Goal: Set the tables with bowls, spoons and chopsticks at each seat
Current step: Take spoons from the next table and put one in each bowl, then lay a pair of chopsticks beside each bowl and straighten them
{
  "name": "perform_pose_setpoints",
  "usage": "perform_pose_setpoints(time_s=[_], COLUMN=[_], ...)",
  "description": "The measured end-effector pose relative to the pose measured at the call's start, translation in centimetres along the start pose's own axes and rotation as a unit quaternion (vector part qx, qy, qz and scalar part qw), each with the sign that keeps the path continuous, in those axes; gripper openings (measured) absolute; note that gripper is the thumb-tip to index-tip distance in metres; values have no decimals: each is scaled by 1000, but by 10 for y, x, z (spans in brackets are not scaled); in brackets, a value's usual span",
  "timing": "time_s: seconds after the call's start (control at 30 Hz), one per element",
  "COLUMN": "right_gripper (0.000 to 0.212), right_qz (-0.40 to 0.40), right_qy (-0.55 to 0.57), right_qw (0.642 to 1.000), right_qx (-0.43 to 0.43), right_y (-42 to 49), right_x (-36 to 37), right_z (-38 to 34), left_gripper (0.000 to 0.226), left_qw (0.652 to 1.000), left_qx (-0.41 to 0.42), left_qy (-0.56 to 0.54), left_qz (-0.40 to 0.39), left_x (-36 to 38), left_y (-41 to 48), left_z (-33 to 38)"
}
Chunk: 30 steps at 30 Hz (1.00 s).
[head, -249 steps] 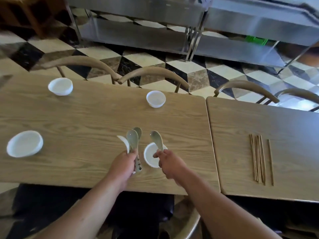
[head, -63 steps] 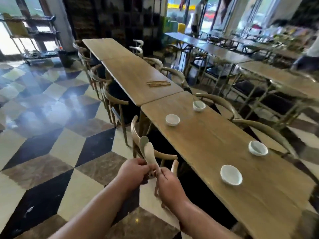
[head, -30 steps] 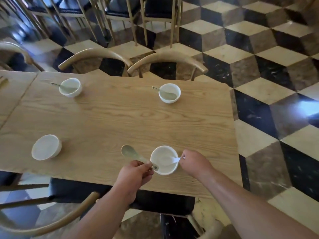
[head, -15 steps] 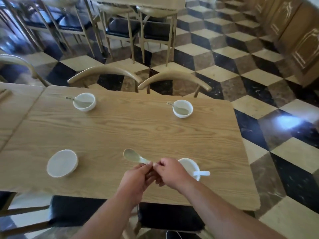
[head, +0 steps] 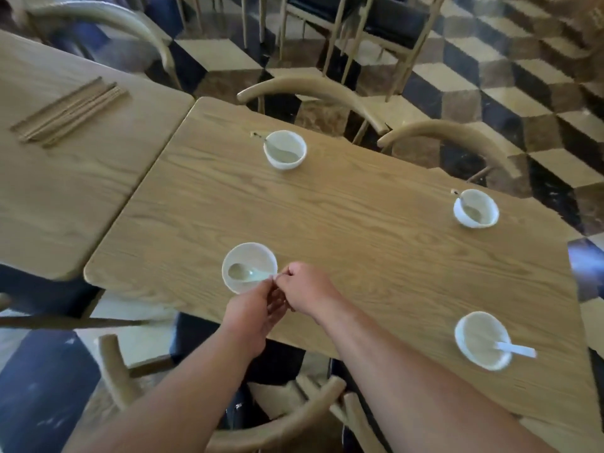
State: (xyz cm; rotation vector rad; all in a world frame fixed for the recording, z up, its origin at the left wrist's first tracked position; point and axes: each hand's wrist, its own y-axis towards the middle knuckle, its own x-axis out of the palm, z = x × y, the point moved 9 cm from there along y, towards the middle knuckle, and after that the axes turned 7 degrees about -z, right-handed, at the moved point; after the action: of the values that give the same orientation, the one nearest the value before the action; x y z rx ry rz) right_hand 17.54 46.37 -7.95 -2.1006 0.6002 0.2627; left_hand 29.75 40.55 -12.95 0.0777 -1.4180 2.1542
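Note:
Four white bowls stand on the wooden table [head: 359, 223]. The near-left bowl [head: 261, 256] holds a pale green spoon [head: 242, 273], its scoop lying inside. My right hand [head: 305, 289] pinches the end of that spoon's handle at the bowl's rim. My left hand [head: 256, 310] is curled just below and against it; its hold on the handle is hidden. The far-left bowl [head: 285, 160] and far-right bowl [head: 487, 212] each hold a spoon. A white spoon [head: 516, 348] sticks out of the near-right bowl [head: 474, 335]. Several brown chopsticks [head: 70, 111] lie on the adjoining table.
The adjoining wooden table [head: 58, 191] butts against the left side. Curved wooden chair backs [head: 313, 89] stand along the far side, and another chair [head: 261, 429] is just below my arms. Checkered floor lies to the right.
The green spoon went from above the bare table into the near-left bowl. Both hands moved left with it, and my view swung left, bringing the chopsticks into sight.

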Motion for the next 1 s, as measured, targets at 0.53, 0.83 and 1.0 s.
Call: perform_pose_setpoints(time_s=[0.53,0.83,1.0], right_gripper=[18,24,39], right_qz=[127,340,446], right_qy=[-17,-25,2], right_qw=[992,940,895], right_qx=[15,-23,-3], right_y=[-50,-293,-461], right_x=[-48,-212,-270], right_z=[44,223,375], left_gripper=[20,31,41], left_qw=[951,536,381], left_qx=[17,239,335], left_qy=[301,774,800], left_qz=[-68,-239,-320], left_x=[62,319,431], left_y=[-13,-183,-307], left_z=[-9,-148,-314])
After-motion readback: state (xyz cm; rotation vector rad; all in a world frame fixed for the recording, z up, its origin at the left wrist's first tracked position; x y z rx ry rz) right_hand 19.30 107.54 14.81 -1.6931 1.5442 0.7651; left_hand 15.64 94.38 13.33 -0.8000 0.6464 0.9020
